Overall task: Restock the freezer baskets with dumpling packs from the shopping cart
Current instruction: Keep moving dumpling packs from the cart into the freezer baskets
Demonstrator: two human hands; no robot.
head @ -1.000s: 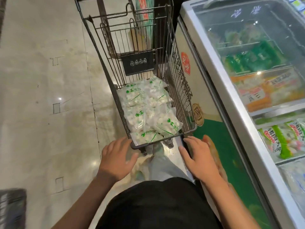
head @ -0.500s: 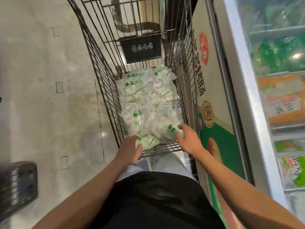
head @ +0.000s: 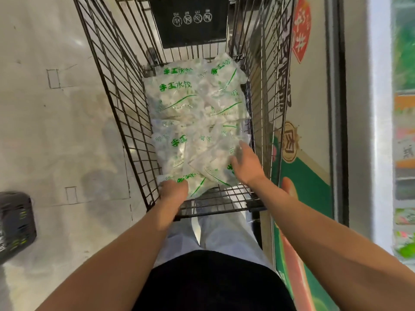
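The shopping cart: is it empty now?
No, the shopping cart holds a pile of dumpling packs, and both hands reach into them.

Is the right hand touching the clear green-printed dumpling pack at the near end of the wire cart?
Touching. The head view shows the right hand lying on the clear green-printed dumpling pack, fingers spread over its plastic, no gap.

Dumpling packs (head: 195, 122) piled in shopping cart (head: 125, 104), filling its floor front to back. Left hand (head: 173, 191) at cart's near-left corner, on nearest pack; right hand (head: 246, 164) on packs by right wall. Freezer (head: 379, 108) just right of cart. Basket (head: 15, 225) on floor, far left.
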